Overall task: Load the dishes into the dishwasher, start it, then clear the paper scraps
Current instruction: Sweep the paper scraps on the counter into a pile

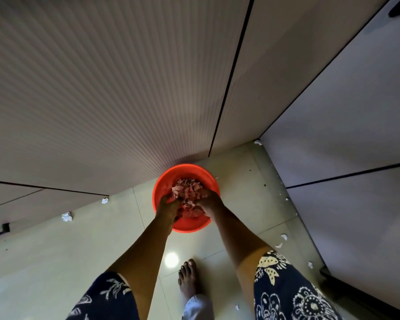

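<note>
Cabinets [102, 88]: ribbed fronts, filling the top
Floor [56, 250]: pale tiles, glossy
Basin [169, 179]: red, on the floor against the cabinets
Scraps [186, 188]: heaped in the basin — a few loose on the tiles
Left hand [169, 205]: fingers curled into the heap
Right hand [207, 200]: likewise, gripping scraps

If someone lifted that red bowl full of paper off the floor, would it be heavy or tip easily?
Probably light: the red bowl looks like thin plastic, and it holds only crumpled paper scraps. It seems unlikely to tip, being wide and shallow. The loose heap might spill scraps if jolted, though both hands press on it.
</note>
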Tool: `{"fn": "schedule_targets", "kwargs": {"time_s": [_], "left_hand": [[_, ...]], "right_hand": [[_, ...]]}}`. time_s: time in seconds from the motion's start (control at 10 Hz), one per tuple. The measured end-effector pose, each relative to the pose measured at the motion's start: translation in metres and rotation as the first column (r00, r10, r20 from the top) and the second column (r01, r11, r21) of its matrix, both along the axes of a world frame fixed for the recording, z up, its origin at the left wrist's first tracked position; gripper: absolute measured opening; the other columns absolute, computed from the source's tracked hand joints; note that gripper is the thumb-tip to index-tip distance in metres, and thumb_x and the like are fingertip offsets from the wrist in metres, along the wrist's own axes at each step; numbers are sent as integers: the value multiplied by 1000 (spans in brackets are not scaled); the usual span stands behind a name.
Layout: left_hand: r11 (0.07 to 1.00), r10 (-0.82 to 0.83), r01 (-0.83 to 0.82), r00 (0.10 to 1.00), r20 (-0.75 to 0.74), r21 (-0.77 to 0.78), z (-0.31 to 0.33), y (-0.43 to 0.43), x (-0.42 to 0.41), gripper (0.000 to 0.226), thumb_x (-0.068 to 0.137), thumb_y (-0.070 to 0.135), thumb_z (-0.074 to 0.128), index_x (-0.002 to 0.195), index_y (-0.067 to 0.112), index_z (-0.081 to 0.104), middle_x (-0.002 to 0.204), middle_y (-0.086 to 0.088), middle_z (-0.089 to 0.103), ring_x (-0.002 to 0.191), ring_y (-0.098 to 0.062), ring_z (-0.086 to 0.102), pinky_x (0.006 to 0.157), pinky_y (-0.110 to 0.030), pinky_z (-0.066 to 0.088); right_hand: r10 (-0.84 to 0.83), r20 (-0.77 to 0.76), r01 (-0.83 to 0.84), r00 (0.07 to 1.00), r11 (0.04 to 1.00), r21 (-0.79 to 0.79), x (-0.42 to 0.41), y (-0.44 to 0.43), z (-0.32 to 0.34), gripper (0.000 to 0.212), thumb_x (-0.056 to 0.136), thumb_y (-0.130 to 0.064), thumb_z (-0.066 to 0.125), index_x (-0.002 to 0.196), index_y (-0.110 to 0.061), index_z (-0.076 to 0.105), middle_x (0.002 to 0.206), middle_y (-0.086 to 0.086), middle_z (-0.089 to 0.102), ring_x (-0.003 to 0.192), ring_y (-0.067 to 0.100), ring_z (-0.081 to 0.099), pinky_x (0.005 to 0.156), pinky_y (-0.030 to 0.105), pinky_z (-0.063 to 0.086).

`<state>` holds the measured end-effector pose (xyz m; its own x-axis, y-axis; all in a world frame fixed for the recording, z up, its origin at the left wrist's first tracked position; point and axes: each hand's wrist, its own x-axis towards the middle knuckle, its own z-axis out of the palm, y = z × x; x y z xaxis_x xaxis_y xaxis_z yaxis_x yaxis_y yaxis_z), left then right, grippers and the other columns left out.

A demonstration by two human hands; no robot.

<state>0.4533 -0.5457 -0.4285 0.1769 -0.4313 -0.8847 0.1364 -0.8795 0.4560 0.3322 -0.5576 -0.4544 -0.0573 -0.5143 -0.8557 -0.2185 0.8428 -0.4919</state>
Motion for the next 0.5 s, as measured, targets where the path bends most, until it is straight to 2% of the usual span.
{"fn": "schedule_targets", "kwargs": {"time_s": [0.1, 0.2, 0.3, 0.4, 0.5], "left_hand": [[1000, 22, -22, 991, 129, 2, 3, 3, 6, 30, 92, 6, 52, 121, 10, 58, 77, -9, 67, 49, -15, 64, 47, -23, 47], [998, 0, -2, 1000, -30, -62, 19, 6, 1, 75, 88, -12, 47, 145, 32, 27, 115, -4, 54, 86, -23, 62, 65, -33, 48], [997, 11, -13, 1000, -20, -72, 49, 9, -1, 79, 84, -16, 50, 149, 21, 25, 118, -19, 58, 98, -38, 62, 78, -46, 51], [971, 236, -237, 972, -16, -43, 80, 10, 6, 42, 87, -10, 51, 129, -2, 51, 65, -15, 67, 46, -22, 64, 50, -30, 54], [985, 151, -163, 972, -178, -56, 120, 12, -1, 49, 100, 4, 36, 147, 16, 28, 113, -21, 61, 69, -26, 70, 63, -37, 57]], "right_hand": [[14, -164, -19, 986, 999, -31, -7, 2, 12, 32, 74, -19, 70, 105, -11, 69, 83, 10, 73, 74, 24, 71, 75, 37, 58], [295, -224, -313, 929, 949, -49, -2, 3, 30, 63, 79, -11, 65, 138, -17, 45, 135, 10, 53, 122, 28, 52, 103, 37, 42], [434, -241, -448, 868, 894, -4, -2, 4, 62, 64, 89, -17, 57, 146, -23, 30, 147, 6, 39, 132, 26, 41, 106, 32, 36], [244, -367, -277, 898, 960, -39, -6, 3, 96, 41, 84, -41, 58, 116, -17, 64, 110, 7, 69, 101, 24, 65, 88, 26, 49], [350, -229, -370, 908, 927, -52, -4, 4, 119, 36, 94, -30, 48, 125, -14, 57, 123, 6, 61, 109, 19, 58, 95, 25, 42]]}}
